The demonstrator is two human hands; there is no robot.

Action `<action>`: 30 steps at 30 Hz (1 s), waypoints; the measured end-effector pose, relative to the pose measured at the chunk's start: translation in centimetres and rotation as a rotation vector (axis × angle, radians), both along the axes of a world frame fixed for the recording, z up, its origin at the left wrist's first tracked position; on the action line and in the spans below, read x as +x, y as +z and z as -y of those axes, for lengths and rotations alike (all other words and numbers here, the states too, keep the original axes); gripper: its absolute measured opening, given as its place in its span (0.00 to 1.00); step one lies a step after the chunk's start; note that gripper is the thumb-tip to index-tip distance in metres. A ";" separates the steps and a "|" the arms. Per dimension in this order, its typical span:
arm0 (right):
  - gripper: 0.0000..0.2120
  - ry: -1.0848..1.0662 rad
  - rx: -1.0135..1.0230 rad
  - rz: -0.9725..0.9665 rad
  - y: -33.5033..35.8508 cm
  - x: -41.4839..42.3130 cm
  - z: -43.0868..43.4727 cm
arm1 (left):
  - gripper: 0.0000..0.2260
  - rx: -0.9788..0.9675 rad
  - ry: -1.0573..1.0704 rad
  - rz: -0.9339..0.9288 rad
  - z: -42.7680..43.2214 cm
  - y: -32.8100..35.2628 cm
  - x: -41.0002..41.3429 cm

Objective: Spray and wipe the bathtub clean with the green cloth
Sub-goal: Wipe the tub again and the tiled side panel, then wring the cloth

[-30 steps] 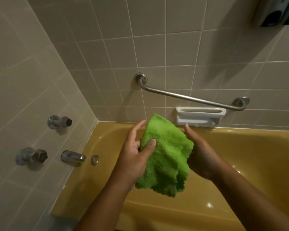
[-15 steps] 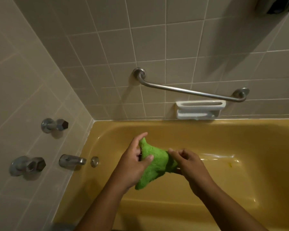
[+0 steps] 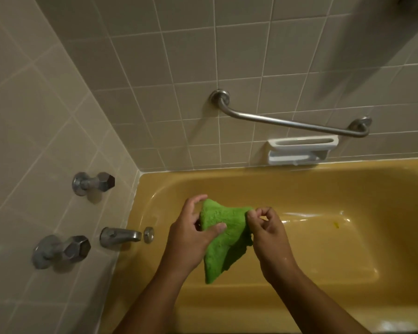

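A fluffy green cloth [image 3: 223, 233] hangs between both hands above the inside of the mustard-yellow bathtub [image 3: 323, 189]. My left hand [image 3: 193, 235] grips its left side, thumb pressed on the front. My right hand [image 3: 268, 235] pinches the cloth's upper right corner between thumb and fingers. The lower end of the cloth dangles toward the near rim. A small yellow speck [image 3: 336, 224] lies on the wet tub floor to the right. No spray bottle is in view.
On the left tiled wall sit two chrome tap handles [image 3: 94, 183] [image 3: 63, 250], a spout [image 3: 120, 236] and an overflow knob [image 3: 149, 234]. A metal grab bar [image 3: 290, 122] and a white soap dish [image 3: 302, 149] are on the back wall.
The cloth has come down from in front of the soap dish into the tub. It went from spread open to bunched, and my right hand now pinches its upper corner.
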State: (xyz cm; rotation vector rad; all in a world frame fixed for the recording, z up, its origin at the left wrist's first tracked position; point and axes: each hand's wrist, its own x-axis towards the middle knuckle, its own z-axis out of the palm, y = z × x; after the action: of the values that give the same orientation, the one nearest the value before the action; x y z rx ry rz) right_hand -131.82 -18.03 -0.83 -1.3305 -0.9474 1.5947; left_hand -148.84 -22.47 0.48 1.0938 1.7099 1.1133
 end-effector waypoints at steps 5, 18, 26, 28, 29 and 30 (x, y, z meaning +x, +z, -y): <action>0.06 0.012 0.020 0.027 0.1 -0.8 0.7 | 0.22 -0.008 -0.064 0.018 0.1 -0.6 -1.1; 0.14 0.370 0.467 0.841 -2.0 1.4 0.6 | 0.29 -0.091 -0.210 0.103 -0.9 -0.2 -1.5; 0.09 0.268 0.559 0.737 0.9 2.7 1.4 | 0.38 -0.103 -0.487 -0.259 -0.5 0.1 -1.6; 0.04 0.262 0.509 0.533 1.8 2.9 1.8 | 0.34 -0.058 -0.542 -0.275 -0.6 0.6 -1.8; 0.03 0.248 0.463 0.429 2.3 2.9 2.0 | 0.31 -0.047 -0.560 -0.246 -0.6 0.9 -2.0; 0.04 0.225 0.427 0.350 2.7 2.9 2.3 | 0.28 -0.042 -0.569 -0.188 -0.7 1.3 -2.2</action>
State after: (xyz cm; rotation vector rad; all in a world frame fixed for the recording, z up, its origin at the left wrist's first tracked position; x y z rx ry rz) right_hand -128.90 -20.29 1.90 -1.2470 -1.5999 1.2357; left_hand -150.99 -21.76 1.74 1.5685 1.4100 0.6269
